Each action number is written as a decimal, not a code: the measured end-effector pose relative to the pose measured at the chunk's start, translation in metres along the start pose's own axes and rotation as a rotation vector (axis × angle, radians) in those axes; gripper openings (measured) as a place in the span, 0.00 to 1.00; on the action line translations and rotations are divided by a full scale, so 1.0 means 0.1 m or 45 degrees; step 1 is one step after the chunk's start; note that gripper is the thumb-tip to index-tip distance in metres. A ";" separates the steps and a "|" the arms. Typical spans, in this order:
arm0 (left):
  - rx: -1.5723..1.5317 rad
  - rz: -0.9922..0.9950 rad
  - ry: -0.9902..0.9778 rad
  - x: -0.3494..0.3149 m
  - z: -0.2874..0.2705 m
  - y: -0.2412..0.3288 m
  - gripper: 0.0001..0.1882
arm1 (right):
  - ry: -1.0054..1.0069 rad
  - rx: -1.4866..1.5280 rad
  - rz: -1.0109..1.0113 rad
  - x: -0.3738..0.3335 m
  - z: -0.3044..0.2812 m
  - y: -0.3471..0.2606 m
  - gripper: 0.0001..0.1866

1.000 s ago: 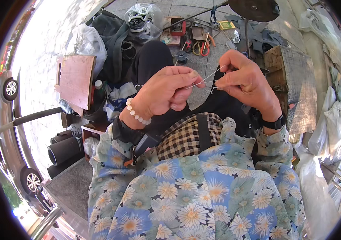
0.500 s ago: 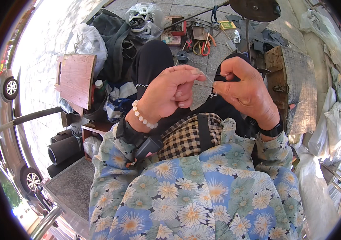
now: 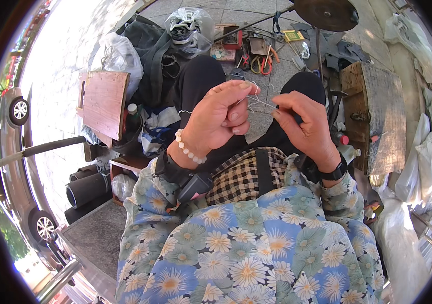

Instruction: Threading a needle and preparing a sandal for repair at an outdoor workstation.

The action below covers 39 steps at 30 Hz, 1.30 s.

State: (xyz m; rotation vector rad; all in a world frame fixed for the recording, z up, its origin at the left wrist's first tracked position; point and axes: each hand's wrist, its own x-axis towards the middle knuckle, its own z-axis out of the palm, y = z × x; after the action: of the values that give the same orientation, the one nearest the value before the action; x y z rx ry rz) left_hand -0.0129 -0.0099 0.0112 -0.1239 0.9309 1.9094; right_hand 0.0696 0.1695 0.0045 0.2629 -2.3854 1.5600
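Over my lap, my left hand point(image 3: 221, 114) pinches white thread point(image 3: 262, 103) between thumb and forefinger, with its other fingers curled in. Loose loops of the thread hang beyond the fingertips. My right hand point(image 3: 307, 121) has its thumb and forefinger close together at the other end of the thread. A tiny dark spot shows at those fingertips, too small to name. Both hands are in the air, apart from each other, above the gap between my knees. A beaded bracelet point(image 3: 186, 148) circles my left wrist, and a black band point(image 3: 334, 172) is on the right.
Pliers and scissors point(image 3: 261, 64) lie on the paving ahead, beside a red box point(image 3: 232, 39). A round metal plate on a post point(image 3: 327, 14) stands beyond my right knee. Wooden boxes flank me, one at left point(image 3: 105, 104), one at right point(image 3: 383, 116). Bagged shoes point(image 3: 188, 31) sit ahead left.
My right hand has moved slightly down, its forefinger less bent. The thread, stretched tight between the hands before, now sags in loops. My left hand keeps its pinch.
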 end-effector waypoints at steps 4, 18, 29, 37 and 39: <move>0.082 0.084 0.012 0.02 -0.01 -0.03 0.09 | -0.198 0.147 0.304 -0.05 0.07 0.18 0.07; 0.525 0.201 0.151 0.01 0.01 -0.07 0.08 | -0.201 0.412 0.051 0.23 0.14 0.29 0.17; 0.695 -0.050 0.130 -0.02 -0.14 -0.05 0.09 | -0.357 -0.754 -0.230 0.26 0.02 0.27 0.03; 0.258 -0.097 0.135 -0.02 -0.20 -0.03 0.09 | -0.071 -0.511 -0.112 0.27 0.10 0.63 0.10; 0.222 -0.075 0.181 -0.02 -0.23 -0.02 0.09 | 0.044 -0.094 0.323 0.30 0.10 0.51 0.07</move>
State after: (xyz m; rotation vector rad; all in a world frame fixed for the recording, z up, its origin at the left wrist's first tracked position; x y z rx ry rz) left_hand -0.0166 -0.0258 -0.0052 -0.1836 1.1725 1.7745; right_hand 0.0248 0.1805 -0.0338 -0.0851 -2.5226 1.5592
